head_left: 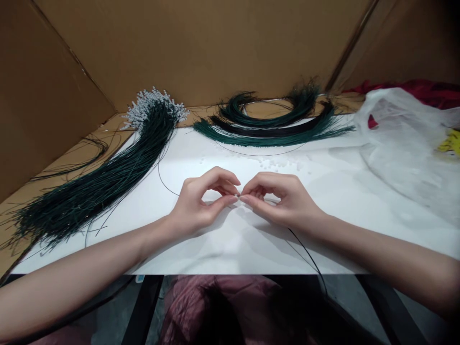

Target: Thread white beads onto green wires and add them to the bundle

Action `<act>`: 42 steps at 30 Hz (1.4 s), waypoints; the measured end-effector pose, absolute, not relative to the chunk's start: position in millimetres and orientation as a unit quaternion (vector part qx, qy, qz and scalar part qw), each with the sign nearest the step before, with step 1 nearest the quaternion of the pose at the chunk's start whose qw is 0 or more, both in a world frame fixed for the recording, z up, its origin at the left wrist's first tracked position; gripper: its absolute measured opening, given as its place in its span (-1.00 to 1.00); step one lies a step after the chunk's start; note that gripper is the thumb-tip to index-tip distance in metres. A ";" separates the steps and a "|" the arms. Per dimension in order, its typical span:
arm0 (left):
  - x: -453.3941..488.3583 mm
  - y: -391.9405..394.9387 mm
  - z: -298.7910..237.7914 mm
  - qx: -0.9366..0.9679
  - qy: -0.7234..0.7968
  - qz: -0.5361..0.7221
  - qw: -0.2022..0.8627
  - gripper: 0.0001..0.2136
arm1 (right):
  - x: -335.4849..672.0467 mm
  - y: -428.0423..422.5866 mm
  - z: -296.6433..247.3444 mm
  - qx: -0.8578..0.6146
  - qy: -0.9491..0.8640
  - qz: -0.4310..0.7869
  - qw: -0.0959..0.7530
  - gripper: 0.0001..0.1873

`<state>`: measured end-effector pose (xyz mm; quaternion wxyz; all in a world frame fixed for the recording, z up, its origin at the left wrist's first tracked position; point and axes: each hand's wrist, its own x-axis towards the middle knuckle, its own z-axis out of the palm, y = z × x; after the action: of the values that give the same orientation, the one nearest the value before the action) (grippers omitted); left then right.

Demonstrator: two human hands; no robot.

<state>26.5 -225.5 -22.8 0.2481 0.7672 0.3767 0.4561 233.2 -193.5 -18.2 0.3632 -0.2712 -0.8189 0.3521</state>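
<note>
My left hand (203, 201) and my right hand (280, 199) rest on a white sheet (223, 244), fingertips meeting in a pinch at the middle. Between the pinched fingers is a tiny pale bead (238, 195) on a thin dark wire (305, 251). That wire trails from my right hand down toward the table's front edge. Another thin wire loops out behind my left hand. Both hands are closed in pinches.
A long bundle of dark green wires with white bead tips (108, 177) lies at the left. A curved heap of green wires (273, 124) lies at the back. Loose white beads (276, 164) are scattered behind my hands. A clear plastic bag (406, 143) sits right. Cardboard walls (201, 48) surround.
</note>
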 end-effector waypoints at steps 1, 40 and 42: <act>26.5 -225.5 -23.1 0.765 0.377 0.458 0.251 -0.79 | 233.3 -193.2 -18.6 -0.274 -0.814 0.358 0.366 -0.93; 25.9 -222.2 -23.5 0.730 0.371 0.466 0.335 -0.81 | 230.7 -192.3 -16.1 -0.316 -0.757 0.499 0.279 -0.79; 26.3 -221.6 -23.4 0.726 0.374 0.468 0.337 -0.80 | 230.9 -191.5 -17.2 -0.314 -0.759 0.497 0.281 -0.79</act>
<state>26.3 -221.6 -23.4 0.3368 0.7265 0.3742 0.4677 230.9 -191.5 -17.2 0.2808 -0.3142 -0.7585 0.4971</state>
